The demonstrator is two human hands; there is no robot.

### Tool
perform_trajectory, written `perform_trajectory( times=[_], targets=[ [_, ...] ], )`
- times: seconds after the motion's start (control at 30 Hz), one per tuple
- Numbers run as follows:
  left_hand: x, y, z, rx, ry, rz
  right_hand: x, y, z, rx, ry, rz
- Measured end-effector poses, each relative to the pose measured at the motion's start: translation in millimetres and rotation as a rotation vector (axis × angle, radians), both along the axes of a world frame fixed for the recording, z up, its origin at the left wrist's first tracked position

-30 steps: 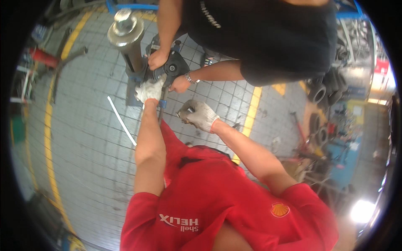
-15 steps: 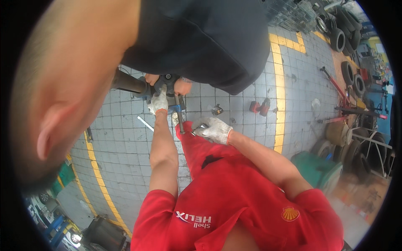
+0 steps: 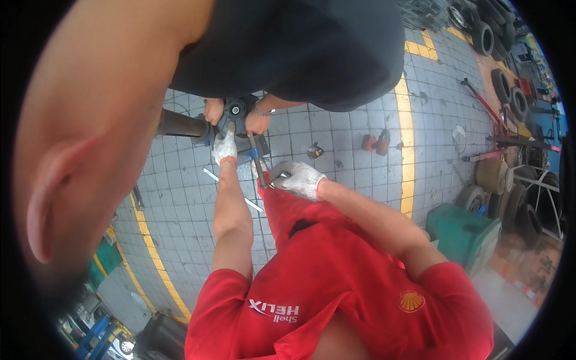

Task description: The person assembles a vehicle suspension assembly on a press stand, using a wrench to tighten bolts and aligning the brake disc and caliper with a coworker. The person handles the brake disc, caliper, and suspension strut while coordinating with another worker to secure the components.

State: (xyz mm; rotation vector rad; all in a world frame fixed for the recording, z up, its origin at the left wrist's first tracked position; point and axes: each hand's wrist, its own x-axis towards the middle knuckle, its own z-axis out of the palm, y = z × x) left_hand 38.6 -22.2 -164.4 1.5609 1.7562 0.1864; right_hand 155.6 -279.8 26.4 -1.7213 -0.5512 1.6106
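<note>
My left hand [image 3: 225, 146], in a whitish work glove with an orange cuff, touches a dark round part [image 3: 234, 110] with one finger stretched out along it. The part has a bright center and sits at the end of a thick dark cylinder [image 3: 183, 125]. A metal bar [image 3: 258, 162] with a blue piece near its middle runs from there toward my red trouser leg. At the bar's near end my right hand [image 3: 300, 179], also gloved, is closed on a shiny metal tool, mostly hidden by the fingers. Two bare hands of a co-worker, one at the left [image 3: 213, 111] and one at the right [image 3: 258, 122], hold the round part.
The co-worker's head and dark shirt [image 3: 294, 54] cover the upper left. On the tiled floor lie a white strip [image 3: 217, 179], a small black object [image 3: 314, 150] and red-and-black tools [image 3: 376, 143]. A green bin [image 3: 459, 234], tires [image 3: 501, 86] and a red jack [image 3: 480, 105] stand right.
The view has shifted a little, and more of the round part shows between the co-worker's hands. My right hand has moved slightly left, closer to the bar's end. My left hand stays on the part.
</note>
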Motion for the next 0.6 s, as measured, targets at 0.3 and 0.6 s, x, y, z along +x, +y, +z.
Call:
perform_trajectory(
  times=[0.3, 0.6],
  targets=[
    [-19, 17, -32, -0.028, -0.193, -0.157, 13, 21, 21, -0.047, 0.04, 0.051],
    [-6, 7, 3, -0.057, -0.191, -0.107, 8, 19, 8, 0.037, -0.049, 0.111]
  ],
)
